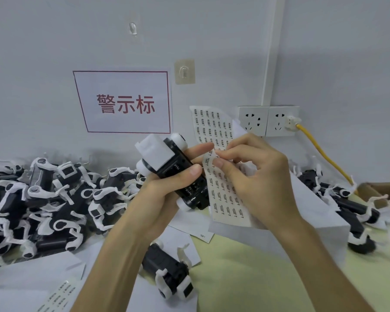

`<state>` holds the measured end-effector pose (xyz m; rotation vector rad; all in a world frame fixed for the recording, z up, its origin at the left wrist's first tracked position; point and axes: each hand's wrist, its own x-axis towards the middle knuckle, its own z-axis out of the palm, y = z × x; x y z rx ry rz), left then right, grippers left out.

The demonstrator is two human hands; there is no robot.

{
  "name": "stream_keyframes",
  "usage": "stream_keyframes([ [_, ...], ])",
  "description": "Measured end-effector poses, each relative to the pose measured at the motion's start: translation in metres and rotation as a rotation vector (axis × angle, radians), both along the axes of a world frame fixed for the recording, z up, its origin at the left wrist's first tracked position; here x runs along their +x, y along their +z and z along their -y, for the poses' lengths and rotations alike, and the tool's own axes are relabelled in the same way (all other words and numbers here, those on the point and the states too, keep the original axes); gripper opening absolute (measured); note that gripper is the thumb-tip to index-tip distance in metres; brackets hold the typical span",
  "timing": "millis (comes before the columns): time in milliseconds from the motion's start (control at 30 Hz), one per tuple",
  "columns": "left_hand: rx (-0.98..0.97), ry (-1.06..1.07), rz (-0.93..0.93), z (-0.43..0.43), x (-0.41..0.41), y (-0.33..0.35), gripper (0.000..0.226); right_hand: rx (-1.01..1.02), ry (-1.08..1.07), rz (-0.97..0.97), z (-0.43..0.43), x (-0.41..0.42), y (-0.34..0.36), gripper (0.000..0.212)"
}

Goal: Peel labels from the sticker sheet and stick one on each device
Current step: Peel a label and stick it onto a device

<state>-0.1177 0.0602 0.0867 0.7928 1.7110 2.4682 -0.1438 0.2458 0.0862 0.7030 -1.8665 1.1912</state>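
Head view. Left hand [164, 190] grips one device [167, 158]: fingers curled round its black body, thumb pressed flat on the near side, index finger stretched straight toward the right hand. The device sits tilted, with its white end up and away from the fingertips and its lower end below the thumb.

Right hand [261, 181] is narrow at the tips. Thumb and index finger pinch a small label [211, 153] at the left edge of the sticker sheet [214, 127], just beside the left index fingertip. The remaining right fingers are loosely curled over the sheet's face.

The sticker sheet stands upright between the two hands. Its top curls above the right fingers; its lower part runs down past the right palm, just beside the device. Cannot tell which fingers support the sheet from behind.

Surroundings:
- Left of the left wrist: a large pile of devices [43, 199], black with white wraps.
- Below the left forearm: a spare device [167, 275] lying on loose white paper [32, 273].
- Near the left elbow: another printed sheet [59, 293], partly cut off.
- Right of the right hand: further devices [351, 212] on the table [245, 266], with a cardboard box [383, 190] edge beyond them.
- Above the fingers, on the wall: a red-bordered sign [124, 102], a double socket [268, 120], and a yellow cable [320, 152] plugged in.
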Motion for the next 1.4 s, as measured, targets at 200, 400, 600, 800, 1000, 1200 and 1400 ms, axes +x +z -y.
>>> stream_keyframes([
  [200, -0.042, 0.218, -0.042, -0.013, 0.0, -0.001, 0.039, 0.09, -0.051, -0.1, 0.005, -0.002, -0.004, 0.005],
  [400, -0.083, 0.408, -0.102, -0.024, 0.0, -0.005, 0.036, 0.098, -0.048, -0.027, 0.002, -0.005, -0.006, 0.007],
  [600, -0.088, 0.375, -0.121, -0.02, -0.001, -0.005, 0.038, -0.071, 0.075, 0.136, -0.005, -0.003, -0.001, 0.011],
  [800, -0.118, 0.377, -0.116, -0.016, -0.003, -0.006, 0.037, -0.176, 0.162, 0.201, -0.016, 0.0, 0.007, 0.011],
  [1000, -0.137, 0.348, -0.161, -0.017, -0.002, -0.006, 0.039, 0.02, 0.182, 0.199, -0.016, 0.003, 0.01, 0.011],
  [1200, -0.164, 0.349, -0.185, -0.015, -0.002, -0.008, 0.039, -0.061, 0.215, 0.246, -0.02, 0.0, 0.012, 0.004],
  [1400, -0.164, 0.502, -0.057, -0.012, -0.008, -0.008, 0.036, -0.217, 0.273, 0.241, -0.022, 0.002, 0.015, 0.011],
])
